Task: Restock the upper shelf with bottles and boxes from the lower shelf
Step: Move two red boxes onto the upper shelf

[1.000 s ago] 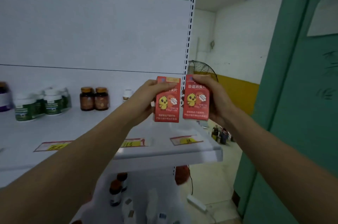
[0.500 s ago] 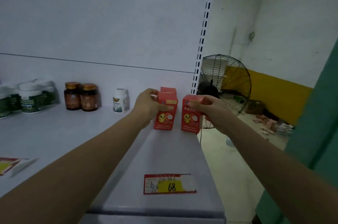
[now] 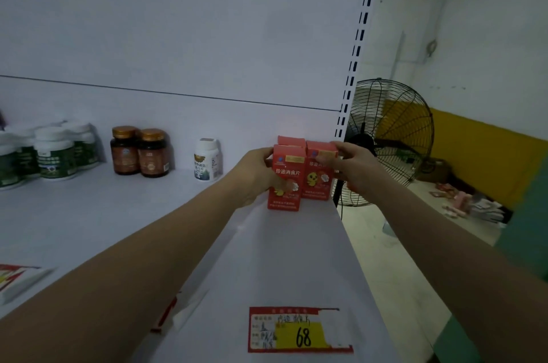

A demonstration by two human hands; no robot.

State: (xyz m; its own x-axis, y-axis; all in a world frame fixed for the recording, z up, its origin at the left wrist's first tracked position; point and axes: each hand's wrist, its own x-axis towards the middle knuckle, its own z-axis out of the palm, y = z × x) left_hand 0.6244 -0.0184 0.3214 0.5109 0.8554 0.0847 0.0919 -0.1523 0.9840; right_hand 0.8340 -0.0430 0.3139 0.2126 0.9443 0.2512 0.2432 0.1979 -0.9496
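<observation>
Two hands set a pair of red boxes upright at the right end of the white upper shelf (image 3: 261,258), close to its back panel. The left hand (image 3: 256,175) has its grip clamped on the left box (image 3: 287,171), thumb across the printed front. The right hand (image 3: 354,171) pinches the right box (image 3: 315,184) at its top corner and right edge. The two boxes sit side by side with their edges meeting (each carries a yellow cartoon chick), and a third red box (image 3: 292,140) stands just behind them. Farther left along the shelf stand a white bottle (image 3: 207,159), two amber bottles (image 3: 139,152) and a cluster of green-labelled bottles (image 3: 56,155). A price tag (image 3: 299,330) marked 68 lies at the shelf's front edge, and a black fan (image 3: 391,140) stands beyond the slotted upright (image 3: 358,45).
</observation>
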